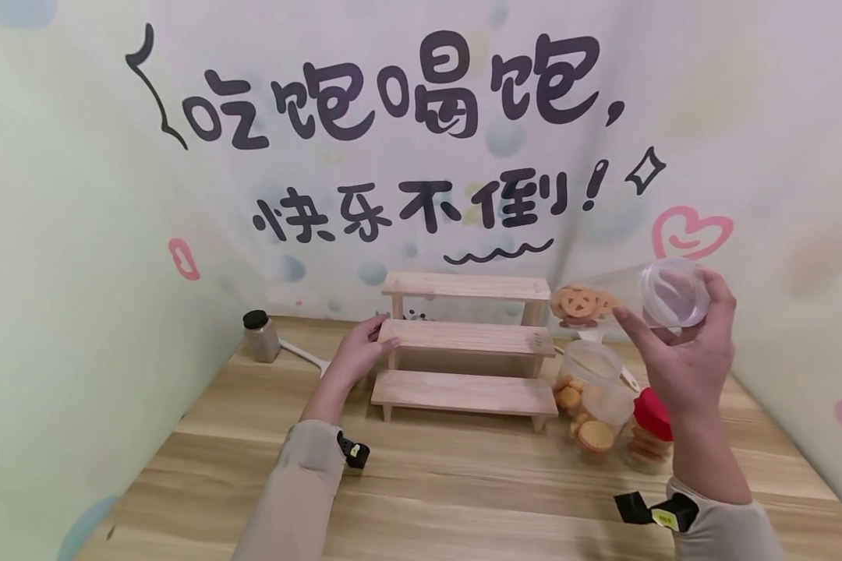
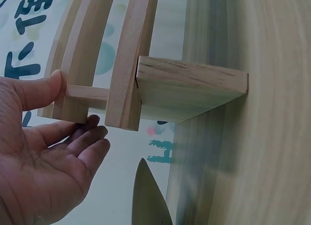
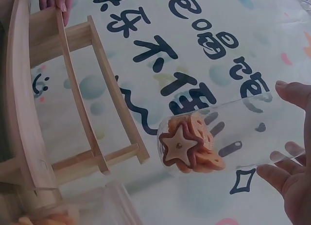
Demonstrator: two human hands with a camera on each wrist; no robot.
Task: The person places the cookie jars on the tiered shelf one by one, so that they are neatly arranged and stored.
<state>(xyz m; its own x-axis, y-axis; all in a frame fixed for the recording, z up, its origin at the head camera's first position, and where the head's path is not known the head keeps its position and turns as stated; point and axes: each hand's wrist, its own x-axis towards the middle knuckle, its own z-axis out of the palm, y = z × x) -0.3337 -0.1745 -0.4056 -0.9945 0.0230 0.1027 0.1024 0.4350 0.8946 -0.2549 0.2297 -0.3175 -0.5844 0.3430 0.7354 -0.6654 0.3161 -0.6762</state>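
Note:
My right hand [image 1: 695, 358] holds a clear plastic jar [image 1: 676, 292] by its near end, up off the table. Star-shaped and round cookies [image 3: 187, 145] are gathered at the jar's far end, close to the right side of a three-step wooden shelf [image 1: 463, 336]. In the left wrist view, my left hand [image 2: 63, 152] pinches the end of the middle step, thumb on one face and fingers on the other. The shelf stands upright on the table.
Below the raised jar stand another clear jar [image 1: 584, 366] of cookies and a red-lidded jar [image 1: 651, 425]. A black-capped shaker [image 1: 261, 336] and a white-handled utensil [image 1: 302, 354] are at the back left. A printed wall cloth [image 1: 309, 280] hangs behind the wooden table [image 1: 421, 491].

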